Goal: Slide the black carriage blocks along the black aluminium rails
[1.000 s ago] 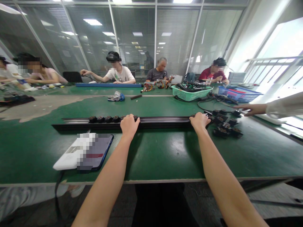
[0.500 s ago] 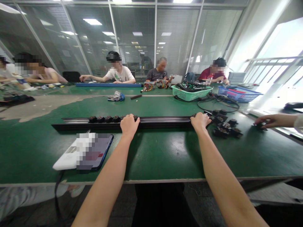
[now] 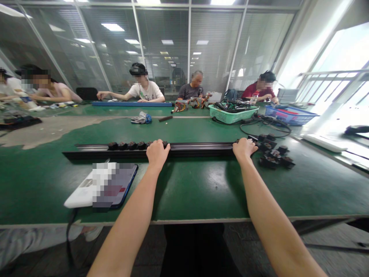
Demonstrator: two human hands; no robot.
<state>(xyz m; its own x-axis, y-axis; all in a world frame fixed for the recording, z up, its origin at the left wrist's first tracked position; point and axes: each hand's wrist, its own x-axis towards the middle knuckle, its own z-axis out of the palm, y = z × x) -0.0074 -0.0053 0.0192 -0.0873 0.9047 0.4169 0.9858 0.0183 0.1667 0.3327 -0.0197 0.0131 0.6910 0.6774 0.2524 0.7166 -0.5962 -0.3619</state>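
Note:
A long black metal rail (image 3: 198,152) with a shiny inner channel lies across the green table in front of me. Several small black parts (image 3: 132,145) sit in a row in the left half of its channel. My left hand (image 3: 157,151) is closed over the rail at the right of that row, covering some of the parts. At the rail's right end my right hand (image 3: 243,148) is curled over it, and its fingers hide what lies beneath. Just right of this hand are several loose black parts (image 3: 269,159) in a pile.
A white device (image 3: 82,192) and a phone (image 3: 128,188) lie near the front left. Beyond the rail are a grey-blue cloth (image 3: 141,118), a green basket (image 3: 230,116) with cables, and a blue basket (image 3: 300,118). Several people work along the far side.
Another person's hand, which held a dark part at the right of the table, has gone out of view. My hands and the rail have hardly moved.

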